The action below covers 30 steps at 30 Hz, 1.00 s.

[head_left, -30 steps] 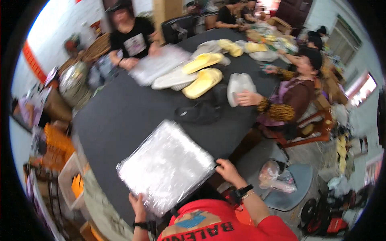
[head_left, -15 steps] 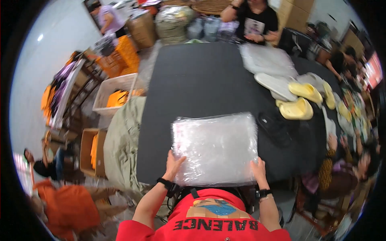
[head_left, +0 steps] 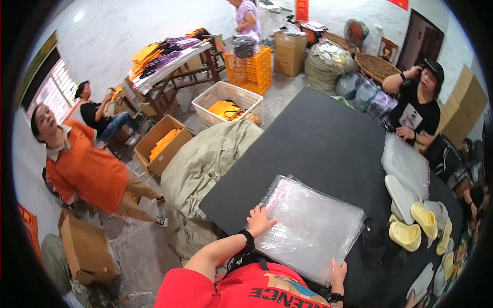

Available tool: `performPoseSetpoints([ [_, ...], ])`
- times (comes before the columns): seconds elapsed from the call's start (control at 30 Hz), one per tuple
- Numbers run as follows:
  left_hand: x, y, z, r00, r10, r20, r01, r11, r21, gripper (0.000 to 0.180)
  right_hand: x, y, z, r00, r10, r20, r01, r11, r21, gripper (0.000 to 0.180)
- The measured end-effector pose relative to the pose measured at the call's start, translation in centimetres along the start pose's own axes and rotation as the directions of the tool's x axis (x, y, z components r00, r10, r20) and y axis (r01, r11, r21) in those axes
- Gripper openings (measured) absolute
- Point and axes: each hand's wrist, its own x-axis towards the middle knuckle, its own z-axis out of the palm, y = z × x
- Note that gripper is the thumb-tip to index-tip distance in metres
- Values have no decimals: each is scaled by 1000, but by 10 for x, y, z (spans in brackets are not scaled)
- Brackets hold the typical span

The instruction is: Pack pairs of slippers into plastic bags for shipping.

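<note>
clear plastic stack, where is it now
The clear plastic stack is lower right of centre in the head view, between left hand and right hand, beside the black slippers.

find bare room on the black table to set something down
The black table is bare across its middle, between the olive cloth, the clear bag stack and the far plastic pile; narrower between cloth and stack. Its right side is crowded with yellow slippers, pale slippers and black footwear.
</note>
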Motion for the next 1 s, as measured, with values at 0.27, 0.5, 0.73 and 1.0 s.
performPoseSetpoints([
  [0.27,28,-23,26,998,-20,52,27,991,-131,65,-1,1,10,997,-24,69,21,998,52,48],
  [0.5,11,1,-12,999,-2,-50,2,1000,12,57,-7,-4,26,989,-118,-88,108,989,-105,51],
  [0.73,20,5,-3,997,60,46,-50,979,-196,61,-18,-17,18,990,55,-133,-85,969,-232,48],
  [1.0,31,-38,0,995,102,-4,-103,994,-31,60,-19,-13,34,991,127,-48,-130,989,-64,76],
])
